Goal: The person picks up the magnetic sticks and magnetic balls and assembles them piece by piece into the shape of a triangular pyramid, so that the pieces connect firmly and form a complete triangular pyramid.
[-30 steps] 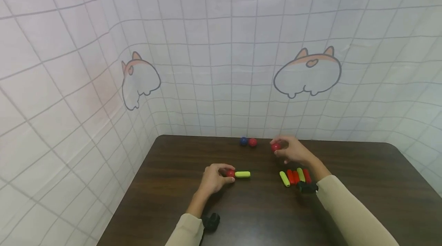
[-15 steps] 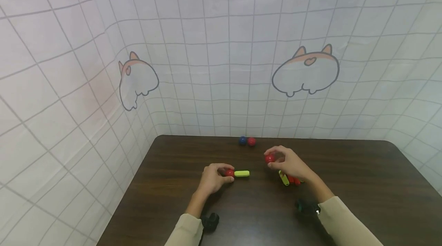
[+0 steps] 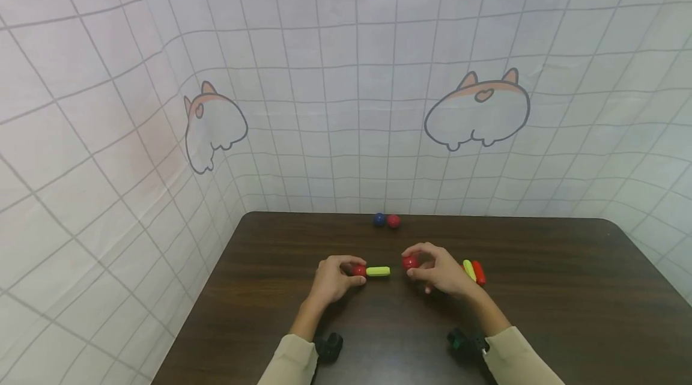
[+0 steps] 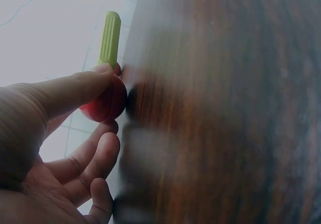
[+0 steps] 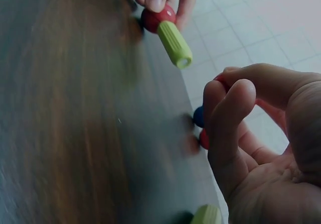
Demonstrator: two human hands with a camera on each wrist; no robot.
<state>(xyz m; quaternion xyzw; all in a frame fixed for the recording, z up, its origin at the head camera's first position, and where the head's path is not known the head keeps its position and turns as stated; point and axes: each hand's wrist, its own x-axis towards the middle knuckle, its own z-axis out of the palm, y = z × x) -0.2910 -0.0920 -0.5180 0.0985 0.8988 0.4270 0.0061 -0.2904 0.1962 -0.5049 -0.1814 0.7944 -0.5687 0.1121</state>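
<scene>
In the head view, my left hand (image 3: 331,278) pinches a red ball (image 3: 359,271) low over the table. A ribbed yellow-green stick (image 3: 378,271) is joined to that ball and points right; the left wrist view shows the thumb across the ball (image 4: 111,101) by the stick's base. My right hand (image 3: 440,271) grips another red ball (image 3: 409,262) between thumb and fingers, a short gap from the stick's free end. In the right wrist view, the fingers of the right hand (image 5: 266,148) hide most of its ball.
A blue ball (image 3: 379,220) and a red ball (image 3: 393,221) sit side by side at the back edge of the dark wooden table (image 3: 281,241). Beyond my right hand lie a yellow-green stick (image 3: 469,270) and a red stick (image 3: 479,272), with others partly hidden. A checked curtain (image 3: 335,103) stands behind.
My right hand has carried its red ball leftward and nearer, from the back of the table to close by the stick's end. The left hand has stayed in place with its ball and stick.
</scene>
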